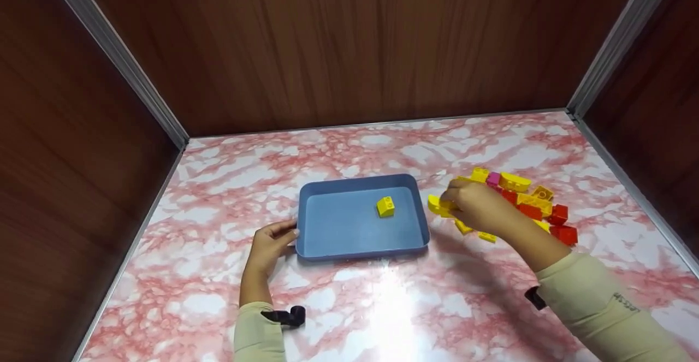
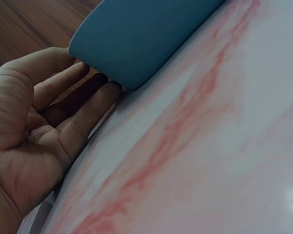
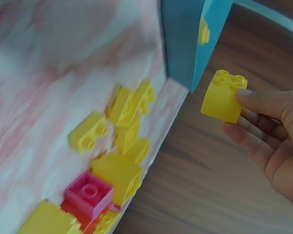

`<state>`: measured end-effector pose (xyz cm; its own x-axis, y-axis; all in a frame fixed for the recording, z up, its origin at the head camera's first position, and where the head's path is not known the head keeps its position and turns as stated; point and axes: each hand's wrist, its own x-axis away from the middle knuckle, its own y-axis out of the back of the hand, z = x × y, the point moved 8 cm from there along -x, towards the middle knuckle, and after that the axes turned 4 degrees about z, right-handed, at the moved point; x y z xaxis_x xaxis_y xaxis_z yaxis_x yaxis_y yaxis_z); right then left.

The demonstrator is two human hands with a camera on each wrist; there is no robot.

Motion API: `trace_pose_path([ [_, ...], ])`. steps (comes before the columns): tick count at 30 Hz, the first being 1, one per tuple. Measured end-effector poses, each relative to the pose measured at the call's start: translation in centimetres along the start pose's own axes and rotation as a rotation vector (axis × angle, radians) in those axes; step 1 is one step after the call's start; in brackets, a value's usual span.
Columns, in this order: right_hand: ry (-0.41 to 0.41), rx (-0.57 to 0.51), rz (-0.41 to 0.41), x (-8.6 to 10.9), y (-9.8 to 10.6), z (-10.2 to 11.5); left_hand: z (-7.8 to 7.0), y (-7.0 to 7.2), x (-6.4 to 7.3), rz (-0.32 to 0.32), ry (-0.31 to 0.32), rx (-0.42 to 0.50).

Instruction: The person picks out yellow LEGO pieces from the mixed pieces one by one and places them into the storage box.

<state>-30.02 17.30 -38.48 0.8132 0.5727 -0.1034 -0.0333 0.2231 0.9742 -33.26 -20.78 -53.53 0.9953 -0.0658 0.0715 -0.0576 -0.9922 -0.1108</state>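
Note:
A blue rectangular tray (image 1: 344, 236) lies on the table with one yellow brick (image 1: 385, 207) inside. My left hand (image 1: 270, 247) is at the tray's left side. In the left wrist view its loosely extended fingertips (image 2: 112, 90) touch the outer wall close to the table, and the thumb meets the rim. My right hand (image 1: 472, 206) is to the right of the tray, over a pile of toy building bricks. Its thumb and fingers pinch a yellow brick (image 3: 224, 97), studs up, in the right wrist view.
Yellow bricks (image 1: 514, 182), red bricks (image 1: 563, 235) and a pink brick (image 3: 89, 194) lie loosely heaped right of the tray. The marbled table (image 1: 218, 203) is bounded by brown wood panels (image 1: 355, 51) at the back and both sides.

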Motion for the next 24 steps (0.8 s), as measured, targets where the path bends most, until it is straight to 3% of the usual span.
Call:
trace_pose_path([
  [5,0.098,0.011,0.011,-1.3,-0.8,2.1,0.0,0.1,0.0,0.001,-0.003,-0.013],
  [12,0.143,0.026,0.078,-3.3,-2.4,4.2,-0.1,0.0,-0.1,0.012,0.0,-0.012],
  [19,0.26,0.014,0.082,-4.7,-5.0,6.5,0.0,0.0,-0.1,-0.003,0.013,-0.015],
  [24,0.244,0.004,0.138,-5.5,-6.7,7.2,0.0,0.1,-0.1,-0.003,0.011,-0.019],
])
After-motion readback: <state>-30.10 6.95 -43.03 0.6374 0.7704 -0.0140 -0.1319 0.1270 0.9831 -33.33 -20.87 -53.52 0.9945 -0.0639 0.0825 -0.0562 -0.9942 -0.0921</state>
